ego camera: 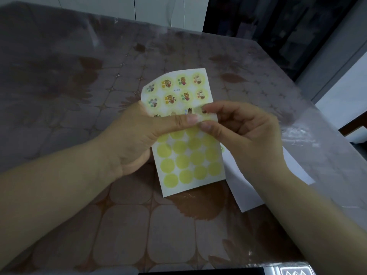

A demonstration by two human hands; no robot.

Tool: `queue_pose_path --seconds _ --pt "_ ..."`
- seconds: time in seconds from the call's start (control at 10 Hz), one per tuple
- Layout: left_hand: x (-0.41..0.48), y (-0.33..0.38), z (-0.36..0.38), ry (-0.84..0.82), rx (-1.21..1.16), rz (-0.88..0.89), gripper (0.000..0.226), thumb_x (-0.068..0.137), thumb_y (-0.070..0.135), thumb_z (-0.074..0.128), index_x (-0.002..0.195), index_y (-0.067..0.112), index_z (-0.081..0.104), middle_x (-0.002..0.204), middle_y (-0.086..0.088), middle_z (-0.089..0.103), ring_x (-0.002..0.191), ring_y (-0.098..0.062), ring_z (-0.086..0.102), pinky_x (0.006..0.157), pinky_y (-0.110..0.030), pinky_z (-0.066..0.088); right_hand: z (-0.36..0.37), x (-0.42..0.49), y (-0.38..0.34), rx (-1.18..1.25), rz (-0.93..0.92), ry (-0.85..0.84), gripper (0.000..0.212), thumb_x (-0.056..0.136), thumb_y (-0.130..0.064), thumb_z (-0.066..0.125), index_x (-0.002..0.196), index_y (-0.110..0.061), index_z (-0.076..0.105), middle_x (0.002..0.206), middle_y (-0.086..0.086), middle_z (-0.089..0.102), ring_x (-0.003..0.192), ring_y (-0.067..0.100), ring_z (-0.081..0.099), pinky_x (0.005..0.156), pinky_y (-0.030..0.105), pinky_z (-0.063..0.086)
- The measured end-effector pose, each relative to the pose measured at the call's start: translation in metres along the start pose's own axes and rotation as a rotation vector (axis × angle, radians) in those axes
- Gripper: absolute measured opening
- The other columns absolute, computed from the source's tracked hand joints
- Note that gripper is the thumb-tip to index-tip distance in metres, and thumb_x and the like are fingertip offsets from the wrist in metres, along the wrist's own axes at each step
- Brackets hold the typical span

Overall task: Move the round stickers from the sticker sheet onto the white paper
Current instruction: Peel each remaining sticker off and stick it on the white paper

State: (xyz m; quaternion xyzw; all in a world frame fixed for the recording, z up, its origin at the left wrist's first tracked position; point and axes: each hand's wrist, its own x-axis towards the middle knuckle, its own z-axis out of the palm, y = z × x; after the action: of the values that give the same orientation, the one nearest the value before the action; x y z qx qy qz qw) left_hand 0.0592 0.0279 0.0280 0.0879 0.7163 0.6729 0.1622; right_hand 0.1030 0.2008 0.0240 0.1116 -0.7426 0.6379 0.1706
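Observation:
The sticker sheet (pixel 184 92) is held up above the table. Its top half carries round yellow cartoon stickers; its lower half shows several plain yellow circles where stickers have come off. My left hand (pixel 143 135) grips the sheet at its middle, thumb pressed across the front. My right hand (pixel 238 132) pinches a round sticker (pixel 204 112) at the sheet's right edge between thumb and forefinger. The white paper (pixel 264 187) lies flat on the table under my right wrist, mostly hidden; one sticker (pixel 222 149) shows on it beside the sheet.
The table (pixel 99 76) has a brown flower-patterned cloth under clear plastic. Its right edge runs diagonally past the white paper, with floor beyond. White cabinets (pixel 139 8) stand behind the far edge.

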Motion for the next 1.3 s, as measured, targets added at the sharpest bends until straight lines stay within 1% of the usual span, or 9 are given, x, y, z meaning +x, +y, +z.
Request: queue_pose_path --seconds 0.1,0.2,0.3,0.4,0.6,0.9,1.1,1.2,1.3 --pt "0.0 0.001 0.0 0.024 -0.007 0.02 0.073 0.048 0.041 0.088 0.114 0.018 0.065 0.111 -0.003 0.071 0.103 -0.021 0.067 0.094 -0.047 0.05 0.001 -0.001 0.001 -0.112 -0.085 0.059 0.022 0.072 -0.021 0.077 0.093 -0.025 0.07 0.08 0.011 0.067 0.073 0.021 0.068 0.07 0.039 0.058" --pt "-0.003 0.003 0.001 0.018 -0.026 0.021 0.072 0.048 0.038 0.089 0.113 0.017 0.065 0.109 -0.003 0.072 0.101 -0.021 0.068 0.093 -0.048 0.051 0.0 -0.001 0.001 -0.381 -0.224 0.13 0.023 0.073 -0.035 0.073 0.094 -0.034 0.066 0.082 -0.005 0.056 0.072 0.003 0.056 0.066 0.014 0.048" --pt "-0.008 0.007 0.008 0.021 -0.083 -0.005 0.044 0.066 0.016 0.073 0.109 0.012 0.066 0.101 -0.006 0.074 0.093 -0.023 0.071 0.09 -0.052 0.052 0.002 -0.002 0.0 -0.507 -0.283 0.19 0.023 0.073 -0.04 0.07 0.095 -0.032 0.066 0.083 -0.002 0.05 0.077 -0.003 0.048 0.065 0.006 0.036" --pt "-0.008 0.004 0.008 -0.003 -0.082 0.031 0.039 0.07 0.013 0.072 0.108 0.011 0.066 0.1 -0.006 0.074 0.093 -0.023 0.071 0.089 -0.051 0.052 0.002 -0.003 0.0 -0.526 -0.324 0.196 0.025 0.075 -0.038 0.07 0.098 -0.03 0.065 0.081 -0.006 0.049 0.077 -0.004 0.047 0.065 0.007 0.036" --pt "-0.001 -0.005 0.0 0.027 0.092 0.177 0.068 0.054 0.047 0.08 0.113 0.019 0.063 0.111 -0.001 0.07 0.103 -0.017 0.067 0.091 -0.044 0.052 0.001 -0.003 -0.003 -0.534 -0.313 0.171 0.015 0.077 -0.038 0.067 0.091 -0.035 0.065 0.079 -0.009 0.054 0.078 0.004 0.052 0.069 0.014 0.039" --pt "0.002 -0.008 0.001 0.051 0.144 0.205 0.07 0.049 0.052 0.08 0.109 0.019 0.065 0.106 -0.003 0.072 0.098 -0.022 0.069 0.087 -0.047 0.053 0.002 -0.003 -0.003 -0.654 -0.425 0.186 0.011 0.078 -0.031 0.064 0.085 -0.026 0.072 0.076 -0.011 0.049 0.074 0.008 0.046 0.071 0.04 0.043" --pt "-0.004 -0.002 0.005 0.05 0.145 0.224 0.062 0.051 0.047 0.083 0.103 0.019 0.067 0.101 -0.003 0.073 0.094 -0.021 0.07 0.084 -0.045 0.055 0.0 -0.004 -0.005 -0.584 -0.331 0.143 0.005 0.076 -0.031 0.063 0.076 -0.035 0.064 0.075 -0.013 0.052 0.074 0.008 0.051 0.07 0.023 0.038" --pt "-0.008 0.001 0.006 -0.022 0.015 0.231 0.032 0.054 0.026 0.082 0.084 0.02 0.072 0.088 -0.002 0.076 0.081 -0.019 0.073 0.071 -0.036 0.06 -0.002 -0.002 -0.005 -0.417 -0.153 0.102 0.01 0.074 -0.03 0.069 0.07 -0.038 0.067 0.076 -0.013 0.052 0.074 0.0 0.051 0.066 0.011 0.037" --pt "-0.009 0.004 0.008 -0.059 -0.078 0.225 0.028 0.056 0.016 0.074 0.084 0.019 0.072 0.085 -0.001 0.076 0.079 -0.019 0.073 0.065 -0.03 0.059 -0.006 0.003 -0.001 -0.248 -0.028 0.099 0.004 0.07 -0.038 0.069 0.069 -0.038 0.072 0.075 -0.014 0.054 0.075 0.005 0.051 0.067 0.019 0.042"
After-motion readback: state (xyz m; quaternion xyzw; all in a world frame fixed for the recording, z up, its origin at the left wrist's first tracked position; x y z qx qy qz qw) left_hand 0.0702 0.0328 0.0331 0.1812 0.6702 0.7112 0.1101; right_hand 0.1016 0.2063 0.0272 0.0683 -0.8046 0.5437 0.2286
